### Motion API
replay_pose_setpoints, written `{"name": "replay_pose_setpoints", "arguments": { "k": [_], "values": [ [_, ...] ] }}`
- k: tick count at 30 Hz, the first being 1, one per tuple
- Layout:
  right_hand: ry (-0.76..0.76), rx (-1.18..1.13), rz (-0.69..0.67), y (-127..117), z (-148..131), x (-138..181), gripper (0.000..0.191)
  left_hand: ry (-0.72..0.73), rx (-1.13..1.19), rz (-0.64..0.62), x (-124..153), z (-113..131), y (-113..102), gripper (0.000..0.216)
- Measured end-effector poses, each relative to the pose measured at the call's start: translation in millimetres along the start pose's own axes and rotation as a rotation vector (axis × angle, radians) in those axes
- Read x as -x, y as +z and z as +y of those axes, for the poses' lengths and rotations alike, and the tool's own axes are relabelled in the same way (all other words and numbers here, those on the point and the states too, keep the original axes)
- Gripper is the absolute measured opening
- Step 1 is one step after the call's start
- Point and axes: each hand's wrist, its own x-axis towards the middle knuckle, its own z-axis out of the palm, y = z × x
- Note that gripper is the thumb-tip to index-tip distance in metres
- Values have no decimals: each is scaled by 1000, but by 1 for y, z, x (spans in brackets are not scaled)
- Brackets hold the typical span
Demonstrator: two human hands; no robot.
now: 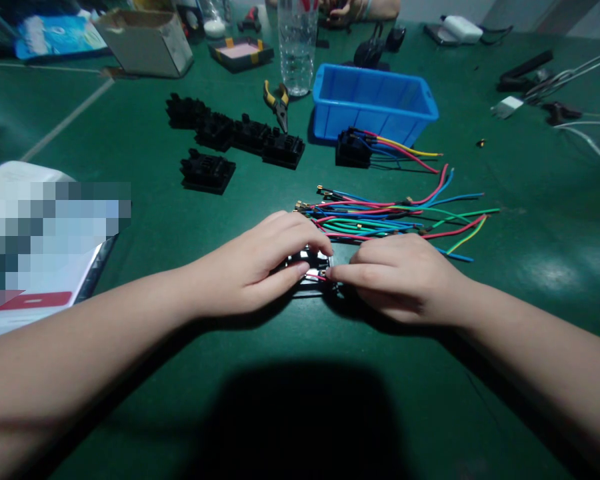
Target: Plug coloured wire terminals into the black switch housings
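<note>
A green worktop (530, 280) fills the view; read it as a dial with the spot between the two hands at its centre and twelve o'clock straight ahead. At nine o'clock, partly blurred out, lies a pale flat object (93, 243). The left hand (270, 257) reaches in from eight o'clock and the right hand (405, 277) from four. At one o'clock stands a blue bin (375, 120), and at two o'clock, just beyond the right hand, spreads a bundle of loose wires (387, 208) in red, blue, green and black, with gold ends. Well off at eleven sits a cardboard box (147, 50); at twelve, a clear bottle (297, 60).

Four black fittings (250, 133) form a slanting row at eleven o'clock, with a single fitting (207, 171) nearer. Between twelve and one, a wired fitting (353, 150) sits just before the bin. Yellow-handled pliers (279, 107) lie a little short of twelve.

At the dial's centre is the fitting being worked on (318, 262), gripped by the left thumb and fingers. The right fingertips meet at its three o'clock edge, beside a small gold terminal (323, 273); whether they pinch it cannot be told.
</note>
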Motion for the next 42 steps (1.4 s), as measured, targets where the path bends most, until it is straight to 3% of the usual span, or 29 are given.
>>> {"name": "replay_pose_setpoints", "arguments": {
  "k": [15,25,31,37,42],
  "values": [
    [67,-47,-37,-7,-6,-3,31,-10,37,-6,0,-1,3,23],
    [-31,249,-9,-2,-7,-4,27,-54,61,41,3,-2,5,30],
    [60,231,199,-1,-10,-3,16,-84,95,85,6,-3,9,35],
    [308,212,402,-1,-8,-4,20,-71,91,71,7,-4,9,35],
    [402,148,460,-1,-4,-7,23,-62,99,245,7,-6,12,39]
  ]
}}
